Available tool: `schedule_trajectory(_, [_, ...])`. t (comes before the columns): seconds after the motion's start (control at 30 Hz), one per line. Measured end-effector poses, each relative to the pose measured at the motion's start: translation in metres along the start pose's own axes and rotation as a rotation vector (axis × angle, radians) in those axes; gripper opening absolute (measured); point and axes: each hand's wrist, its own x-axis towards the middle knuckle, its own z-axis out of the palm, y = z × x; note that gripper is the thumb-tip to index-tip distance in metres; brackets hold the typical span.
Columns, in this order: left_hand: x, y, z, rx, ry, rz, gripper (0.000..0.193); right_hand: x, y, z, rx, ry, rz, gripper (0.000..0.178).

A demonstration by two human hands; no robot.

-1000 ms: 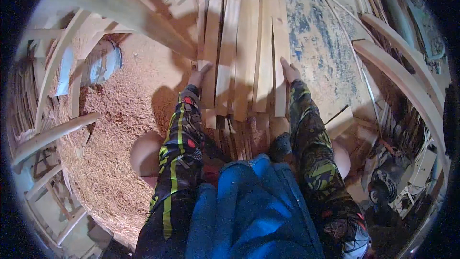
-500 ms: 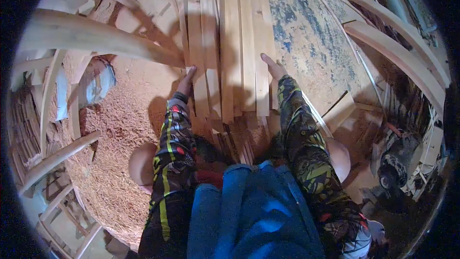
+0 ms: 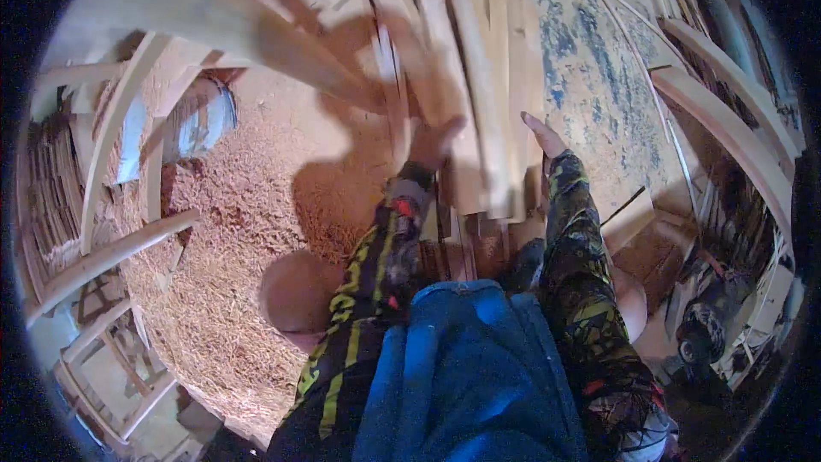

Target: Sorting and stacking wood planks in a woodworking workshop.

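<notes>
Several long pale wooden boards (image 3: 492, 68) lie side by side in front of me, pointing away. My left hand (image 3: 434, 144) is closed on the near left part of the boards, its thumb on top and slightly blurred; its other fingers are hidden. At the right edge of the boards, my right hand (image 3: 547, 134) grips the side, with the thumb up along the edge and the remaining fingers out of sight. The left boards slant and are smeared by motion, while the right ones look straighter. Narrow strips (image 3: 393, 94) lie left of my left hand.
Wood shavings (image 3: 231, 299) cover the floor on the left. A big blurred beam (image 3: 231, 26) crosses the upper left. Curved wooden pieces (image 3: 727, 128) stand at the right, above a dark machine-like object (image 3: 705, 325). Stacked thin boards (image 3: 51, 197) are at far left.
My left hand has moved right with the left boards, which now slant. The view has shifted, so the boards and both hands appear farther right. My hands are closer together.
</notes>
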Motion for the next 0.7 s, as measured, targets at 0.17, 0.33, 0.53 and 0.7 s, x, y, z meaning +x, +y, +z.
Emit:
schedule_trajectory(0.17, [0.043,-0.065,-0.021,-0.002,-0.106,-0.023,0.084,-0.007,-0.034,0.033,0.390,-0.085,-0.025,0.070])
schedule_trajectory(0.33, [0.042,-0.052,-0.059,0.051,-0.227,-0.195,0.082,0.018,-0.024,0.018,0.577,-0.109,0.059,0.082])
schedule_trajectory(0.53, [0.006,0.035,-0.047,-0.096,-0.041,-0.278,0.060,0.043,-0.023,0.014,0.425,0.007,-0.179,0.084])
schedule_trajectory(0.7, [-0.002,0.062,-0.050,-0.118,0.155,-0.434,0.059,0.017,-0.045,0.031,0.303,0.049,-0.079,0.084])
